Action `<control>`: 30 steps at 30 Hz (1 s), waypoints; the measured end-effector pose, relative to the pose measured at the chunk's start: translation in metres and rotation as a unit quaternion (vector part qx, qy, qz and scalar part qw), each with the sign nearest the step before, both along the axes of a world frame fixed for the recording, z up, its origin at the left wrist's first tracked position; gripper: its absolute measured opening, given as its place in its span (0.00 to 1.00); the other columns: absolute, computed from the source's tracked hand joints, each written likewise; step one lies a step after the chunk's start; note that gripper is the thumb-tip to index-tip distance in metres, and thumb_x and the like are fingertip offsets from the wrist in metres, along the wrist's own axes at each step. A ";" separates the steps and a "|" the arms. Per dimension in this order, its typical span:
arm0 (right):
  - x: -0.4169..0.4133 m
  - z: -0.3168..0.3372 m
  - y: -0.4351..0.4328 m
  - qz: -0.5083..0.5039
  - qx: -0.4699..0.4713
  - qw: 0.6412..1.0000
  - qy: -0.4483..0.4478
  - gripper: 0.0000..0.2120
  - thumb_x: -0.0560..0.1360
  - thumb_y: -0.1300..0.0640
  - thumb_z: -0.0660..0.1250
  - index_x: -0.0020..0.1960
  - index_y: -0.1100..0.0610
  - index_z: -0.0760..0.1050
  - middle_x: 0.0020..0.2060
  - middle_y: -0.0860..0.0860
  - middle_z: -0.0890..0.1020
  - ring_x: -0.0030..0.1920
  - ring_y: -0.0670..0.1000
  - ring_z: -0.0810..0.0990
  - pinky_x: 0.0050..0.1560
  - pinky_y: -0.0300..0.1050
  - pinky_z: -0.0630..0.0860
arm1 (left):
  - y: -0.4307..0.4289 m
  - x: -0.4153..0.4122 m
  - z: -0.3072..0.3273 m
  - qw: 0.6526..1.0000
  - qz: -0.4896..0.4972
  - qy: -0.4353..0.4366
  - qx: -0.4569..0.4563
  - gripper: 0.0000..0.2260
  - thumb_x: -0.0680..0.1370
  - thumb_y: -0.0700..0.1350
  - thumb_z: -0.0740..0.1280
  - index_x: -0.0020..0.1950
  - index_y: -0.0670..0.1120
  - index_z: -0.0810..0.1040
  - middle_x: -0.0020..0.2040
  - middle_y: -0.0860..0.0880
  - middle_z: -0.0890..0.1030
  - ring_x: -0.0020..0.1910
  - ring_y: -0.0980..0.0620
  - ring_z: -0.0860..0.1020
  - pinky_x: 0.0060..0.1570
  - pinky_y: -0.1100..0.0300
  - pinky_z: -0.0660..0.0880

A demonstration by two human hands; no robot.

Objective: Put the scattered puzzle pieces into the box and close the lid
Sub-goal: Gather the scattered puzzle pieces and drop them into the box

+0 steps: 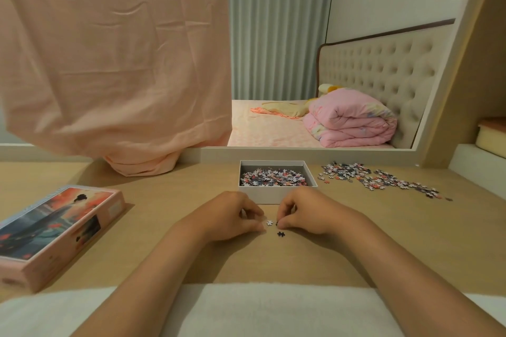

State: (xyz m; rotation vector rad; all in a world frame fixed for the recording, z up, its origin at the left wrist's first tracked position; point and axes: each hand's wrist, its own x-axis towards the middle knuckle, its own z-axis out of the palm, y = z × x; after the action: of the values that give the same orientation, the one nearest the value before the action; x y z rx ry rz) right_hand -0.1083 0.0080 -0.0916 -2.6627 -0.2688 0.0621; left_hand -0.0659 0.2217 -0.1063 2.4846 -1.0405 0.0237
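The white box stands open at the middle of the table, a layer of puzzle pieces on its floor. Its lid lies picture-side up well apart at the left, near the table's front edge. To the right of the box a loose spread of scattered pieces trails toward the right edge.

Both hands rest just in front of the box's near wall. The left grip is curled, fingertips just beside a white piece – whether it holds anything I cannot tell. The right grip is curled too, pinching a small dark piece against the table. Another navy piece lies loose just nearer. Bare tabletop runs between lid and hands – a pink cloth hangs over the far left edge.
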 end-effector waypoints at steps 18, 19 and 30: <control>-0.012 0.011 0.006 0.026 -0.031 0.998 0.055 0.07 0.71 0.55 0.76 0.49 0.49 0.87 0.40 0.38 0.85 0.37 0.34 0.79 0.39 0.28 0.71 | -0.009 0.001 -0.007 1.000 -0.008 0.009 -0.001 0.10 0.75 0.45 0.72 0.56 0.53 0.82 0.44 0.56 0.82 0.38 0.61 0.74 0.43 0.67 0.70; -0.012 0.011 0.006 0.024 -0.033 0.998 0.056 0.06 0.70 0.55 0.77 0.47 0.49 0.87 0.38 0.38 0.84 0.36 0.34 0.79 0.37 0.28 0.71 | -0.009 0.002 -0.007 1.000 -0.013 -0.004 0.012 0.09 0.75 0.45 0.71 0.55 0.53 0.84 0.45 0.56 0.82 0.39 0.61 0.74 0.43 0.67 0.70; -0.001 -0.004 0.018 -0.005 0.020 0.998 -0.051 0.04 0.68 0.53 0.78 0.37 0.48 0.83 0.42 0.40 0.86 0.42 0.37 0.80 0.46 0.36 0.76 | -0.005 0.015 -0.007 0.976 0.116 -0.078 -0.165 0.04 0.76 0.47 0.67 0.47 0.56 0.80 0.43 0.59 0.79 0.37 0.66 0.72 0.40 0.61 0.68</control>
State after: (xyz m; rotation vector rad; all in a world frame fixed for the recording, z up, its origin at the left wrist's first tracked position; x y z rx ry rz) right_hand -0.1088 0.0258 -0.0957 -2.6318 -0.2875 -0.0826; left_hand -0.0507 0.2168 -0.1128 2.3080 -0.7295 0.4327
